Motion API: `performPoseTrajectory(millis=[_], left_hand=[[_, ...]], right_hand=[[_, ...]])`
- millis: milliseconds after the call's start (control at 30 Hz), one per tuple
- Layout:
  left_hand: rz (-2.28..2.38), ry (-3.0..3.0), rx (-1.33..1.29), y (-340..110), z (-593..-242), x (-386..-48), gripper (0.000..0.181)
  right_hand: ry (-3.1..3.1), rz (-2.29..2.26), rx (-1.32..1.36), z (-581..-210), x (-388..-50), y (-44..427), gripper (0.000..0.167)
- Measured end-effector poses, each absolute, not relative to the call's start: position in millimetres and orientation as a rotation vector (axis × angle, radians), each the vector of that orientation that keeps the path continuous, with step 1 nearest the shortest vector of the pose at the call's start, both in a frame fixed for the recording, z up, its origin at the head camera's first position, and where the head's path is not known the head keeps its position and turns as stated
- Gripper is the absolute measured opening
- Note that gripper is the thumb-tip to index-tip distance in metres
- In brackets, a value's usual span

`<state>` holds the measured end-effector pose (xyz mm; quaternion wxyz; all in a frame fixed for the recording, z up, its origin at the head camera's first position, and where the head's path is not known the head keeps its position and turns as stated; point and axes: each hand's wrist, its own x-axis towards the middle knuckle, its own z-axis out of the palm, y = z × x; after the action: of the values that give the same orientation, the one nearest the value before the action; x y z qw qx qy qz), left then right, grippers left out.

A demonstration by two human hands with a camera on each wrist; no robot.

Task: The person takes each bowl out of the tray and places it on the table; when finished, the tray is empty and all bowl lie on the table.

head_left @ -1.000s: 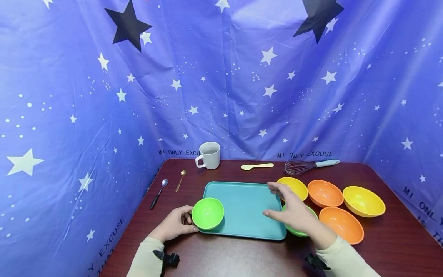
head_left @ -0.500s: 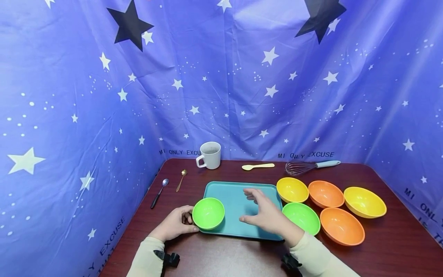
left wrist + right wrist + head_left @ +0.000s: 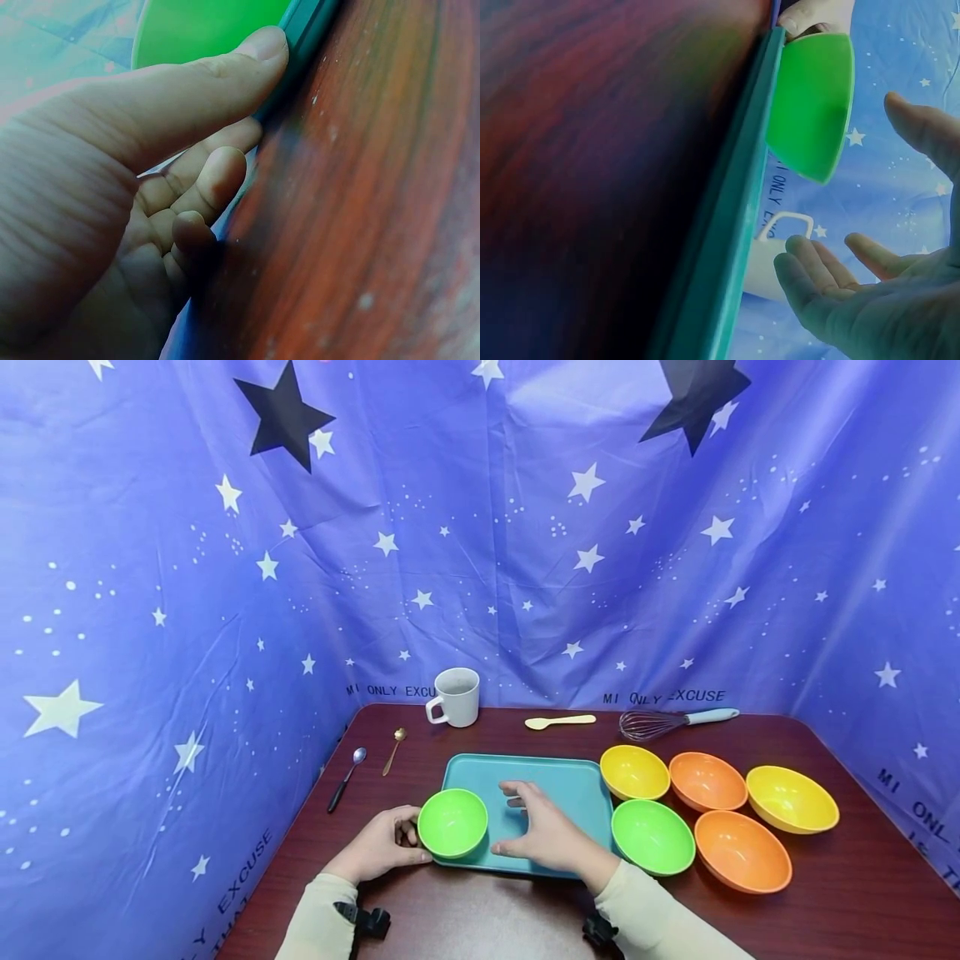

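Note:
A small green bowl [image 3: 452,823] sits at the near left of the teal tray [image 3: 551,768]. My left hand [image 3: 380,843] holds it at its left side, thumb near the tray's corner and fingers bent. In the left wrist view the thumb [image 3: 187,101] lies across the bowl [image 3: 206,30] beside the tray's edge; the index finger's contact is hidden. Over the tray, to the right of that bowl, my right hand [image 3: 551,835] is spread with a gap between thumb and fingers, holding nothing. The right wrist view shows this hand [image 3: 885,300] apart from the bowl.
Right of the tray stand another green bowl [image 3: 653,837], two yellow bowls [image 3: 634,772] and two orange bowls [image 3: 742,852]. Behind are a white mug [image 3: 457,697], a pale yellow spoon [image 3: 561,722] and a whisk [image 3: 675,721]. Two small spoons [image 3: 347,779] lie left.
My right hand has moved left from beside the right-hand bowls to over the tray, uncovering the second green bowl. My left hand and its bowl have stayed in place.

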<state>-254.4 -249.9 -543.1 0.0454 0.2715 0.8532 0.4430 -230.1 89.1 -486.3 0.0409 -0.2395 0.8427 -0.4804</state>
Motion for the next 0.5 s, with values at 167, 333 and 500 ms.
performPoseTrajectory(millis=[167,333,500], left_hand=[[1.342,2.615,0.841,-250,-545,-256,0.045],[1.34,2.616,0.822,-250,-544,-256,0.046],[1.352,2.612,0.833,-249,-543,-255,0.046]], right_hand=[[2.538,-1.449,-0.731,-493,-237,82,0.097],[2.491,-1.42,-0.722,-495,-242,74,0.102],[2.48,-1.388,-0.72,-494,-244,65,0.107]])
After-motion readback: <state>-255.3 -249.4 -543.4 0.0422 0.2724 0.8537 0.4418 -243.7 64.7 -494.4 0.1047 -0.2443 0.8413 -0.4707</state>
